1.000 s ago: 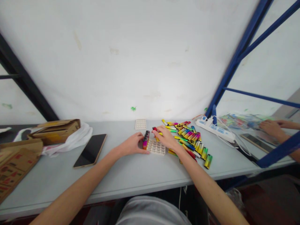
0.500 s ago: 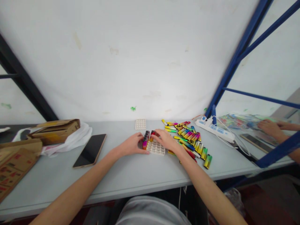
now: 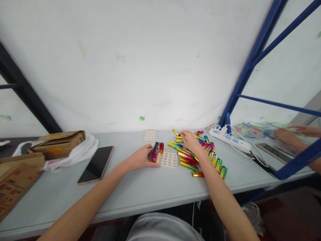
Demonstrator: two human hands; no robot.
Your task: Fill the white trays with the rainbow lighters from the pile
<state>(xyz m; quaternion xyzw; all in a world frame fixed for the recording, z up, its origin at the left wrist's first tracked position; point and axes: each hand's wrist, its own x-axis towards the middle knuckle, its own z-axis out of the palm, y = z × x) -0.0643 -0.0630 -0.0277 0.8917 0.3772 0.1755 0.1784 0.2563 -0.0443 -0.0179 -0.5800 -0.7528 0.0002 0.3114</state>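
Behind the desk's (image 3: 140, 187) front edge, the half-spread left hand (image 3: 143, 156) brackets upright lighters (image 3: 154, 156) in one of two trays (image 3: 168, 160). Rightward, the right hand (image 3: 192, 142) curls over many loose lighters (image 3: 188, 162); both grips are unclear.

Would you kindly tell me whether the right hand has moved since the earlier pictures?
Yes, the right hand moved rightward, farther from the green wall mark, to the lighters.
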